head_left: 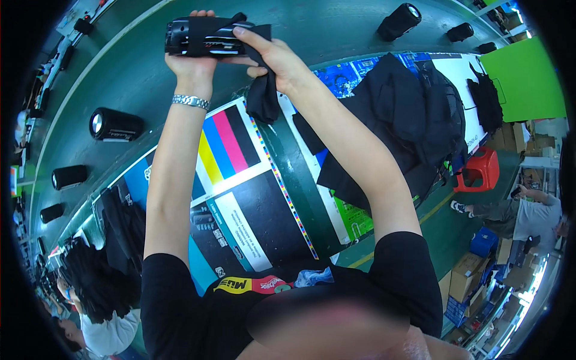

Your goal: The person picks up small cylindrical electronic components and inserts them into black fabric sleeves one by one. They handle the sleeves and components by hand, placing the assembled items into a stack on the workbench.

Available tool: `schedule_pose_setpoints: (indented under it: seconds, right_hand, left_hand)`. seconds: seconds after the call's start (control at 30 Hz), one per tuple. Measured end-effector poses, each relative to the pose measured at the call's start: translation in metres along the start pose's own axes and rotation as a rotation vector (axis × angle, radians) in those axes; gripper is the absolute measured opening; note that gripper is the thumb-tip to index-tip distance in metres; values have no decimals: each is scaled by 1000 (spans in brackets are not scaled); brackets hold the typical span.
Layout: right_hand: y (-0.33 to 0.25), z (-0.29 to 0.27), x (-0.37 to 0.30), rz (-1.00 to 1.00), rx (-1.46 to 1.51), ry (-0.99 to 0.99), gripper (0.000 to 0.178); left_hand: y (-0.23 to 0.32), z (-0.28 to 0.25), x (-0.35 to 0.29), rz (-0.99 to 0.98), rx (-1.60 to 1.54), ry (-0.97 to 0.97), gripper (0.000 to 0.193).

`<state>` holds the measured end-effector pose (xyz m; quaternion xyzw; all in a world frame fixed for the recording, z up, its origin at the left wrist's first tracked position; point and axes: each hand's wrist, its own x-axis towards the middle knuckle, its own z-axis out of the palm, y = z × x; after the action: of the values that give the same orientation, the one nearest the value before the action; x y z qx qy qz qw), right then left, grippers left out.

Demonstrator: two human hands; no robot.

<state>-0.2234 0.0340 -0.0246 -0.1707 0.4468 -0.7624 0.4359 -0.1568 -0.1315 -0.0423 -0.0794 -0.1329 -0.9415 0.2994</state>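
My left hand (193, 65) is wrapped from beneath around a black cylindrical speaker (176, 37), held level above the green surface. A dark band of fabric crosses the speaker's middle. At its right end my right hand (279, 61) is closed on a black cloth piece (262, 101), which hangs down beside the wrist. The right thumb or a finger lies along the speaker's side; the other fingers are partly hidden. Whether the cloth covers the speaker's right end, I cannot tell.
More black speakers stand at left (116, 124) and far right (399, 22) on the green surface (324, 27). Nearer lie printed sheets (264, 210) and a heap of black cloth (396, 114). A red stool (480, 170) and a person (528, 213) are at right; another person (111, 333) is lower left.
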Motion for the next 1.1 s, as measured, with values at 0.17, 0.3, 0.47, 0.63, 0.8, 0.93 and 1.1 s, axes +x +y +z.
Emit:
schedule_pose_setpoints:
  seconds: [0.17, 0.3, 0.47, 0.63, 0.8, 0.93, 1.1]
  right_hand:
    - [-47, 14, -19, -418, -419, 159, 39]
    - [-45, -7, 1, -992, -1216, 167, 62]
    - [-26, -6, -1, -912, -1418, 221, 63]
    - [-38, -11, -7, -915, -1165, 201, 46]
    - [-23, -20, 8, -740, -804, 186, 68]
    - [-31, -34, 5, -489, -836, 417, 80]
    - [-41, -33, 9, -396, -821, 366, 87]
  left_hand:
    - [-1, 24, -26, -4, 418, 494, 48]
    - [26, 27, -44, 77, 974, 303, 46]
    - [10, 52, -21, 245, 1587, -134, 35]
    - [-6, 42, 13, 49, 1776, -257, 37]
    - [17, 39, 54, -645, 1496, 117, 29]
    - [-2, 39, 74, -649, 1614, 53, 24]
    - [-3, 43, 80, 49, 2136, -469, 23]
